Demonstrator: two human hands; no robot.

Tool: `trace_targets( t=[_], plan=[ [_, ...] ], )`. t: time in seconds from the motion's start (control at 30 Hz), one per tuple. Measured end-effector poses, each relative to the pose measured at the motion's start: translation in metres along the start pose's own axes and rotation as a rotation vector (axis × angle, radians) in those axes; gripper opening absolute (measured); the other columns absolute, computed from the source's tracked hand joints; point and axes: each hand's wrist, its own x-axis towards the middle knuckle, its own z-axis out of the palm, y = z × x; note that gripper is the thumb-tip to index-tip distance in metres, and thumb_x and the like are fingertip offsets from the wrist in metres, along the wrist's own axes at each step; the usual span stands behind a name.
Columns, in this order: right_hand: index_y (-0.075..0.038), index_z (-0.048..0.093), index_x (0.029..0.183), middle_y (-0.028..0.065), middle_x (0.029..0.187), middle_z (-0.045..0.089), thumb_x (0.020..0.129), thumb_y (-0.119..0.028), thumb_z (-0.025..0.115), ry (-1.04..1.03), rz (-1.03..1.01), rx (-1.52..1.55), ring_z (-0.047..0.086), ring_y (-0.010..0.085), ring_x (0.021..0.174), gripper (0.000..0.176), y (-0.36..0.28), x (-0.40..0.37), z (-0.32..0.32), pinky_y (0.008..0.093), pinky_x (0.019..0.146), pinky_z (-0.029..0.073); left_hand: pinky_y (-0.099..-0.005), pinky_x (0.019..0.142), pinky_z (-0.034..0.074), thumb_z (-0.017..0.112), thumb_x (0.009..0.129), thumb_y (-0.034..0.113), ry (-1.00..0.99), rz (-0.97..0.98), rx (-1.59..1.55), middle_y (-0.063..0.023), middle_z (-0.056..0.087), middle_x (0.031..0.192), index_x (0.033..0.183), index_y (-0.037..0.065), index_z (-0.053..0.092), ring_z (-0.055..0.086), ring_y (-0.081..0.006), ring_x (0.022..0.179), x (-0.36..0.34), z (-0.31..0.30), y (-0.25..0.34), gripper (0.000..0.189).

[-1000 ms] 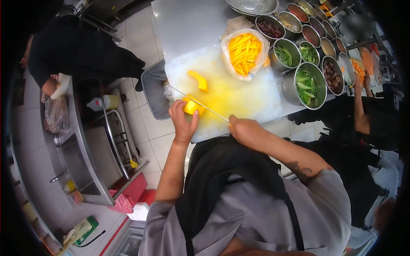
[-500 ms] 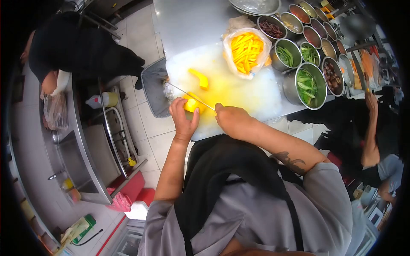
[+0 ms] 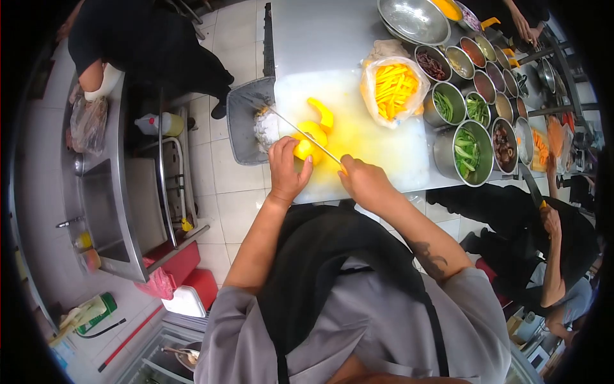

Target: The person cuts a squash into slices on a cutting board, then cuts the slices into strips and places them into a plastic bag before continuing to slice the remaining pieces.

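Observation:
A yellow pumpkin piece (image 3: 306,149) rests on the white cutting board (image 3: 409,168), near its left side. My left hand (image 3: 286,171) has its fingers and thumb closed around the near side of it. My right hand (image 3: 366,184) grips a knife (image 3: 329,153) by its yellow handle. The long thin blade runs diagonally across the pumpkin, its tip reaching out past the board's left edge. Just beyond lies a curved pumpkin slice (image 3: 323,115), its lower end close to the piece. A yellow wet stain spreads over the board around them.
A plastic bag of yellow strips (image 3: 395,91) stands at the board's far right. Metal pots (image 3: 465,153) of vegetables line the right side, beyond them a person holding a knife (image 3: 533,187). Left stand a grey bin (image 3: 240,125), a sink (image 3: 109,221) and another person (image 3: 137,51).
My view has shifted, bringing more of the bowls at the back into sight. Both hands and the knife sit slightly farther forward, closer to the curved slice. The person at right has lowered their knife.

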Motion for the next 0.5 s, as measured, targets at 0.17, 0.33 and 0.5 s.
trace_targets(
  t=[0.17,0.33,0.5],
  plan=[
    [0.0,0.055,0.107,0.0238,0.084,0.068,0.102,-0.019,0.062,0.038,-0.014,-0.014,0.07,0.0442,0.079,0.02,-0.006,-0.03,-0.013,0.0539,0.074,0.056,-0.051,0.106,0.042,0.078,0.081,0.012,0.015,0.009,-0.005,-0.0212,0.056,0.127,0.124,0.0,0.057,0.051,-0.0416,0.119,-0.001,0.003,-0.003,0.05],
    [0.0,0.054,0.104,0.0242,0.083,0.068,0.101,-0.018,0.062,0.02,-0.005,-0.052,0.07,0.044,0.074,0.02,-0.002,-0.038,-0.009,0.053,0.07,0.057,-0.0511,0.106,0.042,0.078,0.081,0.012,-0.001,-0.011,-0.016,-0.0226,0.055,0.128,0.125,0.0,0.056,0.05,-0.0424,0.12,-0.003,0.003,-0.003,0.05],
    [0.0,0.054,0.103,0.0238,0.079,0.068,0.101,-0.018,0.061,-0.014,0.019,-0.1,0.071,0.0432,0.074,0.02,-0.001,-0.052,-0.012,0.0529,0.069,0.058,-0.0511,0.106,0.041,0.079,0.081,0.012,-0.006,-0.023,-0.015,-0.0235,0.054,0.128,0.125,0.0,0.056,0.05,-0.0428,0.12,-0.002,0.002,-0.001,0.051]
  ],
)
